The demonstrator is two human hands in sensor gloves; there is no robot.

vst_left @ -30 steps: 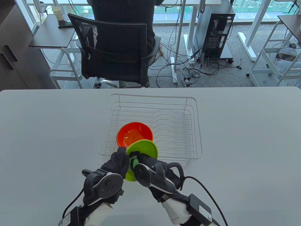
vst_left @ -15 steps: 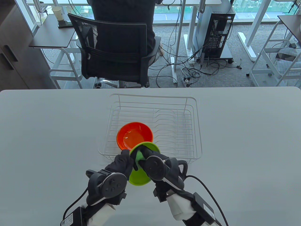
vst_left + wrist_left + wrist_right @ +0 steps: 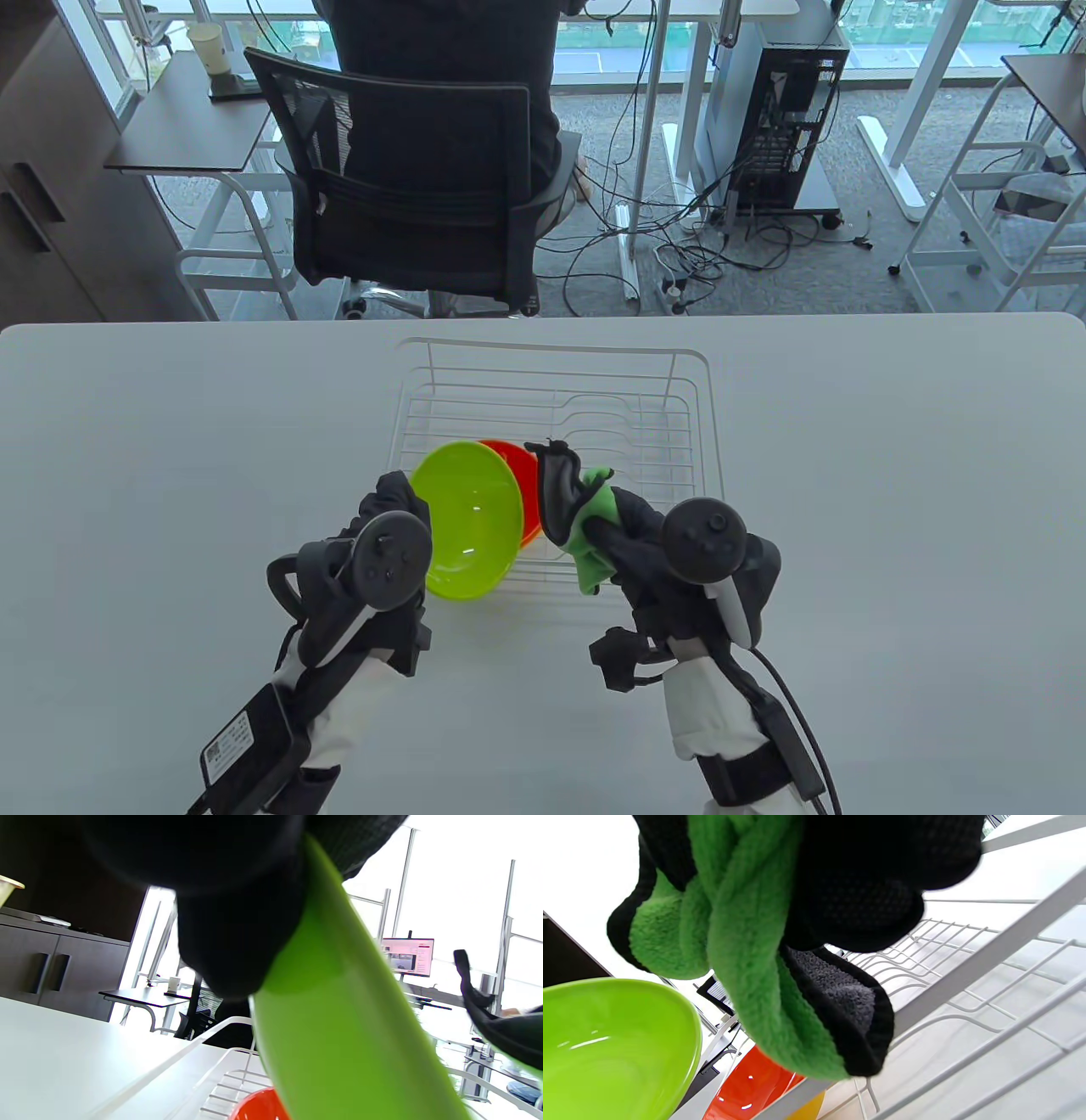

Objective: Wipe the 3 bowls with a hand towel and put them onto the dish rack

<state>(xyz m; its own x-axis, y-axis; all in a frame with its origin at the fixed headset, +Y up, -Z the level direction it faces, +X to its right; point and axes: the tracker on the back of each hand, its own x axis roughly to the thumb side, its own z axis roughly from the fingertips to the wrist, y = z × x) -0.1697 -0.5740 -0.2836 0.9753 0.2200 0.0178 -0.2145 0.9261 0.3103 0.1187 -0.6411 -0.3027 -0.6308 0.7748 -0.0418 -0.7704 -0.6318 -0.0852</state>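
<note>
The green bowl (image 3: 467, 522) is gripped by the left hand (image 3: 377, 543), the towel (image 3: 590, 535) by the right hand (image 3: 645, 543). Just beyond them, an orange bowl (image 3: 522, 484) is already racked; the green one is not yet.

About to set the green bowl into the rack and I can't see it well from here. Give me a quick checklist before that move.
1. Left hand grip on the green bowl: ok, bowl held tilted, clear of the table.
2. Towel clear of the bowl: ok, bunched in the right hand, apart.
3. Dish rack has free space: ok, right side bare.
4. Orange bowl already in the rack: ok.
5. Yellow bowl under the orange one: cannot tell, only a sliver shows.
6. Green bowl wiped dry: cannot tell.
</note>
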